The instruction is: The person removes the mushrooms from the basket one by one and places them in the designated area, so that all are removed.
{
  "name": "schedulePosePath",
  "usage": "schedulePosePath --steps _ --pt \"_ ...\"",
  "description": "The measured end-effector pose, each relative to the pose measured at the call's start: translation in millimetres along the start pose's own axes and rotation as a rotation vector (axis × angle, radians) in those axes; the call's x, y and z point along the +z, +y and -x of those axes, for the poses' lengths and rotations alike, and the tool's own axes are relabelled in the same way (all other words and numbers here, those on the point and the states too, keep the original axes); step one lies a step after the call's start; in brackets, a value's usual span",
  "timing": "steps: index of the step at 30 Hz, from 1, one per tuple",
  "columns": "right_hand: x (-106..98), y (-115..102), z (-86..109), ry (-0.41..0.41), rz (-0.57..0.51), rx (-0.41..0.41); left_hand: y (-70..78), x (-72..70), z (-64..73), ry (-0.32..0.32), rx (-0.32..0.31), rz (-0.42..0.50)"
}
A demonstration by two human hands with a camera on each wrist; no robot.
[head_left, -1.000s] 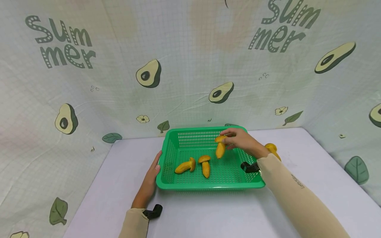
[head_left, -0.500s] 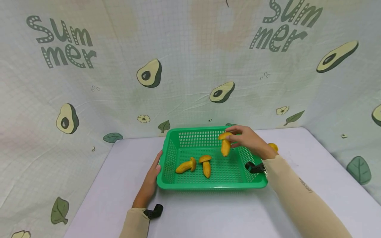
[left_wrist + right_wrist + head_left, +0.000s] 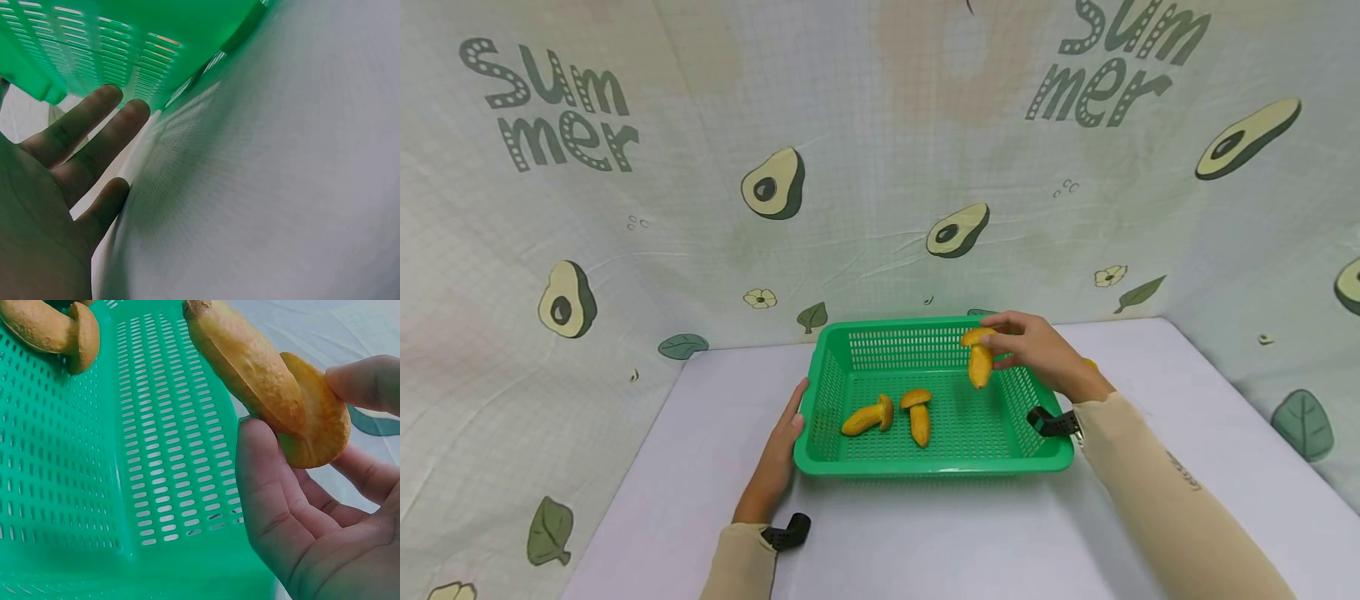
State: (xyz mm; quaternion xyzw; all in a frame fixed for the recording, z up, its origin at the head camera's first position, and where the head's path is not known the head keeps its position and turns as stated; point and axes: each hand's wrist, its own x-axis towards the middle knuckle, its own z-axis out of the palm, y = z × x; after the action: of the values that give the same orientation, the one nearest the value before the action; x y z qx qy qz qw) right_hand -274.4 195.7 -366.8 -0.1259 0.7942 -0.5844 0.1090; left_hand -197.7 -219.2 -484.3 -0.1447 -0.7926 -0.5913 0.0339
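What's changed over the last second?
The right hand, pinching a mushroom, has moved right, toward the right end of the basket. The yellow piece outside is now mostly hidden by that wrist. Nothing was newly gripped or released. The left hand stays at the basket's left side; two mushrooms lie inside as before.

Green basket [image 3: 932,468], golden-yellow mushrooms [image 3: 980,367], avocado-print cloth [image 3: 872,158]

On the head view I have a pale, lavender-tinted table [image 3: 917,537]; on my left wrist view its surface looks finely textured; a green slotted basket [image 3: 925,468] stands on it toward the far edge, its long sides running left to right; beyond its right end I catch a yellow patch [image 3: 1091,364], mostly hidden, its footing unclear.
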Motion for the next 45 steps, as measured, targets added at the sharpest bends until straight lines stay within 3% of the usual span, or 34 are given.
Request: schedulePosePath --steps 12,25,32,40,45 --pt "-3 2 6.4 0.019 -0.014 -0.018 -2.1 -0.4 -0.6 -0.003 0.011 -0.002" --pt "-12 8 24.0 0.139 -0.044 -0.054 -1.9 -1.1 0.0 -0.003 0.015 -0.008" --pt "-16 14 40.3 0.208 -0.122 -0.125 -1.7 -0.7 -0.9 -0.006 0.015 -0.012" --pt "-22 17 57.7 0.25 -0.143 -0.09 -0.4 -0.2 0.1 -0.002 0.0 -0.016" --pt "-29 22 66.2 0.255 -0.243 -0.092 -0.6 -0.8 -0.2 0.0 0.005 -0.014"
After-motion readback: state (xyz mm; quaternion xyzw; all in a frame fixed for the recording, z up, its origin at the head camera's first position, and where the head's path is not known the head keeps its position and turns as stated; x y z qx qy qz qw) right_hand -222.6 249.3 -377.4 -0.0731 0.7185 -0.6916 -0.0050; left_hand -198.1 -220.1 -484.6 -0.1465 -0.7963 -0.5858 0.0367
